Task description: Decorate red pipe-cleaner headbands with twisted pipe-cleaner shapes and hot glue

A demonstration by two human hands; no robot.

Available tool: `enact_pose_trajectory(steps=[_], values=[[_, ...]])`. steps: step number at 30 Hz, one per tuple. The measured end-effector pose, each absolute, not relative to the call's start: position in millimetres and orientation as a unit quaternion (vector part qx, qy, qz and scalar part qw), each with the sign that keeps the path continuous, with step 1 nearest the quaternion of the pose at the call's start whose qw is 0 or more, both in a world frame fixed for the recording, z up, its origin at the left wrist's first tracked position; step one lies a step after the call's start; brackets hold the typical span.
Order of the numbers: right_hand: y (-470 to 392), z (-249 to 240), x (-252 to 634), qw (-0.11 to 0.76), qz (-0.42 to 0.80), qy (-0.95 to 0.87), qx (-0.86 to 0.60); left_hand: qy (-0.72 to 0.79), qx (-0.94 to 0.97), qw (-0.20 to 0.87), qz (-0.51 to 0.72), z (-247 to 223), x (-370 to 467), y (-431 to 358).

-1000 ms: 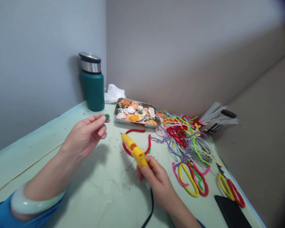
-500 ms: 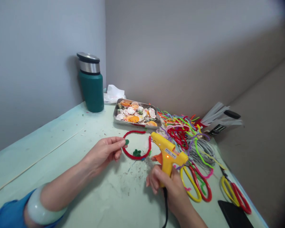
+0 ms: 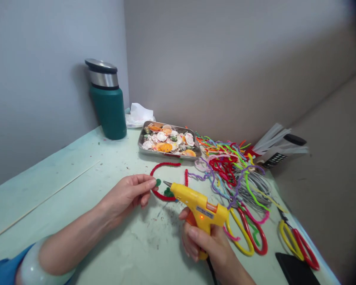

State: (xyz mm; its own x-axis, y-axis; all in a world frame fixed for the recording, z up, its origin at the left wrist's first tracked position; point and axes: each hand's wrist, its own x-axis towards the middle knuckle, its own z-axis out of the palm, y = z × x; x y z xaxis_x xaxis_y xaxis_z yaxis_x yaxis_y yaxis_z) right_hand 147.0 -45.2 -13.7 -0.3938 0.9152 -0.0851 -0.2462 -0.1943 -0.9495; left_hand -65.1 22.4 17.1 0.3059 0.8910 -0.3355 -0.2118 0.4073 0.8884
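Observation:
My left hand (image 3: 133,194) pinches a small round green piece (image 3: 158,182) between thumb and fingertips, above the left side of a red pipe cleaner loop (image 3: 163,164). My right hand (image 3: 206,241) is wrapped round the handle of a yellow glue gun (image 3: 195,200), whose light glows orange. Its metal nozzle points left, a short way to the right of the green piece, without touching it. Inside the bottom of the loop sits a dark green fuzzy piece (image 3: 167,192), partly behind the gun. The gun hides some of the loop.
A metal tray (image 3: 169,155) of shells stands behind the loop, a green bottle (image 3: 108,113) at the back left. Tangled pipe cleaners (image 3: 225,164), two pairs of scissors (image 3: 245,233) and a black object (image 3: 295,269) lie rightward. A thin stick (image 3: 44,201) lies left.
My right hand has turned the glue gun and brought its nozzle left, close to the green piece. My left hand still pinches that piece. The view has shifted slightly.

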Motion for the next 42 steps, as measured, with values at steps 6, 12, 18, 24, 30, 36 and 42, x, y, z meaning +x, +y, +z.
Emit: enact_pose_trajectory(steps=[6, 12, 18, 24, 30, 36, 42], values=[[-46.2, -13.4, 142.7, 0.412, 0.698, -0.466, -0.355, 0.446, 0.391, 0.706, 0.386, 19.1, -63.7, 20.6], [-46.9, -15.5, 141.3, 0.412, 0.696, -0.468, -0.356, 0.439, 0.398, 0.709, 0.383, 21.3, -64.6, 20.1], [-46.7, -14.0, 142.3, 0.413, 0.694, -0.47, -0.355, 0.44, 0.397, 0.71, 0.382, 20.7, -64.2, 20.6], [-46.0, -16.0, 143.6, 0.412, 0.693, -0.472, -0.358, 0.442, 0.394, 0.71, 0.382, 18.2, -64.3, 20.6], [-46.8, -16.6, 142.2, 0.427, 0.67, -0.479, -0.373, 0.44, 0.401, 0.709, 0.378, 16.2, -63.8, 21.7], [-46.2, -15.4, 141.6, 0.424, 0.671, -0.478, -0.375, 0.443, 0.407, 0.707, 0.372, 16.8, -63.5, 22.2], [-45.5, -14.2, 142.0, 0.426, 0.672, -0.475, -0.375, 0.44, 0.404, 0.711, 0.37, 16.6, -63.0, 21.5]])
